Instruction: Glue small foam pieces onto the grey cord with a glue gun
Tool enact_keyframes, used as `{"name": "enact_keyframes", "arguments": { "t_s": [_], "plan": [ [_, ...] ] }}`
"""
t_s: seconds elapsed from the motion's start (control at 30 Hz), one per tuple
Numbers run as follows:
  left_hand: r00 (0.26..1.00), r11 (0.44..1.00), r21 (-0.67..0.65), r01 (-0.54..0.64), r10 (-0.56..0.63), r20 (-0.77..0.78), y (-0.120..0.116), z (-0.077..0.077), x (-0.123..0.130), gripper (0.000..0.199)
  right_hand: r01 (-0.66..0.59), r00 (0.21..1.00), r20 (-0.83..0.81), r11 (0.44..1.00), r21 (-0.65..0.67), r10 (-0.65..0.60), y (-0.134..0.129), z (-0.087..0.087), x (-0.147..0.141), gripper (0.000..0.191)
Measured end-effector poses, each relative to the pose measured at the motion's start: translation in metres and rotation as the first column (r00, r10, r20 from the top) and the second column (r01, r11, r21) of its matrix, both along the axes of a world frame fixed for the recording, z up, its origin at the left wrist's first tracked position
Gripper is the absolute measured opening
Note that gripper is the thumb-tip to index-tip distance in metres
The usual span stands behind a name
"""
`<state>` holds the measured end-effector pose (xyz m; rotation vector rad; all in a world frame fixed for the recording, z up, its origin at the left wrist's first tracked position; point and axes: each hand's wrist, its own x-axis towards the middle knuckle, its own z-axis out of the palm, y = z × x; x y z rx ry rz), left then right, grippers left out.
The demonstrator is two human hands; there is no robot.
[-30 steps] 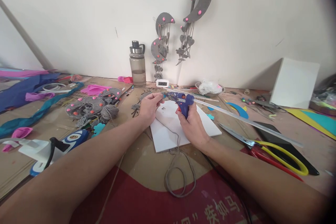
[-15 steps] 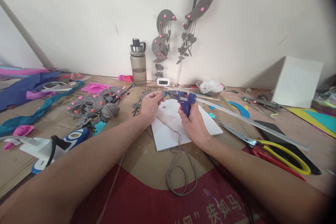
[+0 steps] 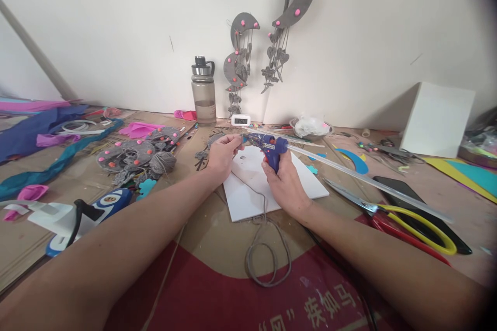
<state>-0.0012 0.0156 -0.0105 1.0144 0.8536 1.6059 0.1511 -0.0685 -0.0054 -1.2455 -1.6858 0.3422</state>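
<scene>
The right hand (image 3: 285, 183) is wrapped around the grip of a blue plastic glue gun (image 3: 267, 146), fingers curled tight on the handle, a clear glue stick (image 3: 365, 178) jutting from its back. The gun is held just above a flat white foam board (image 3: 252, 191) lying on the cardboard-covered table (image 3: 205, 238). The left hand (image 3: 221, 155) pinches the end of a thin grey cord (image 3: 264, 238) at the gun's nozzle; the cord trails across the board and coils in a loose loop nearer the person. Yellow-handled scissors (image 3: 407, 220) lie to the right, and a ball of grey yarn (image 3: 162, 161) to the left among grey felt pieces.
</scene>
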Motion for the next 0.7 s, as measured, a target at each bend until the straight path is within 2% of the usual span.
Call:
{"name": "enact_keyframes", "arguments": {
  "t_s": [0.43, 0.7],
  "plan": [
    [0.999, 1.000, -0.009, -0.003, 0.004, 0.035, -0.0002, 0.0009, -0.0009, 0.013, -0.004, 0.997, -0.074, 1.000, -0.029, 0.002, 0.0005, -0.0001, 0.0006, 0.031],
    [1.000, 1.000, 0.010, 0.007, -0.007, 0.017, -0.0002, 0.0002, 0.0007, 0.015, -0.015, 1.000, -0.016, 1.000, 0.010, 0.015, -0.0015, 0.0012, -0.0002, 0.031]
  ]
}}
